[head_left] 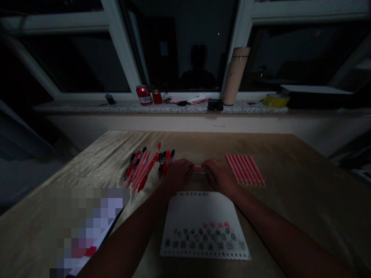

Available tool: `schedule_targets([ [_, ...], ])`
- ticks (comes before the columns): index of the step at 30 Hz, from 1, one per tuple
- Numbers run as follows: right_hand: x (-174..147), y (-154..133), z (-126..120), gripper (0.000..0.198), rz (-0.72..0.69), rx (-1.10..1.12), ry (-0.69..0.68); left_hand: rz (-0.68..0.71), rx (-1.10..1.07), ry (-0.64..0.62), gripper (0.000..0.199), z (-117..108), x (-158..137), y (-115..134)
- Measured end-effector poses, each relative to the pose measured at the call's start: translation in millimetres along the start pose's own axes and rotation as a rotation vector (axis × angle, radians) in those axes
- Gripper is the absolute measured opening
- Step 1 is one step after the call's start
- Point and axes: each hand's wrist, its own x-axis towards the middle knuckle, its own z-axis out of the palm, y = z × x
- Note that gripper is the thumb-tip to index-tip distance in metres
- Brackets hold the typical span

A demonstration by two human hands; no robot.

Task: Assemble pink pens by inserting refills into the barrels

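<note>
Above the notebook, my left hand (181, 172) and my right hand (216, 175) face each other. Their fingers are closed on opposite ends of slim pink pencils (199, 168), held crosswise; a pale strip shows along the lower edge, and the exact number is unclear. Right of my right hand, several pink pencils (245, 169) lie side by side in a neat slanted row. On the other side, a loose pile of red, black and pink pens and pencils (140, 168) spreads out. A smaller group of red and black pens (165, 162) lies close to my left hand.
A spiral notebook (204, 224) with red and dark scribbles lies between my forearms. A partly blurred object (101, 227) is at lower left. Along the windowsill (179, 109) stand a red can (144, 95), a red jar (157, 97), a cardboard tube (236, 77) and yellow tape (276, 101).
</note>
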Motion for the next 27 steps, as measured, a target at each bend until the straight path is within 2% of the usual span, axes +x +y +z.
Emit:
schedule_targets([
  [5,-0.4,1.7,0.8,0.017,-0.007,0.004,-0.002,-0.041,-0.038,-0.011,0.018,-0.4,-1.2,2.0],
  [16,-1.2,3.3,1.7,0.022,-0.025,0.024,-0.032,-0.005,-0.049,-0.002,0.018,0.3,-0.3,0.5],
  [19,-1.9,2.7,2.2,0.024,0.017,0.088,0.042,-0.005,-0.056,0.038,0.019,-0.1,-1.1,0.7],
  [24,-3.0,5.2,7.6,0.029,0.111,0.255,0.268,-0.033,-0.042,0.065,0.015,1.4,-1.3,-1.5],
  [27,-2.6,5.2,8.1,0.032,0.148,0.321,0.303,-0.034,-0.041,0.081,0.014,2.0,-1.2,-2.6],
])
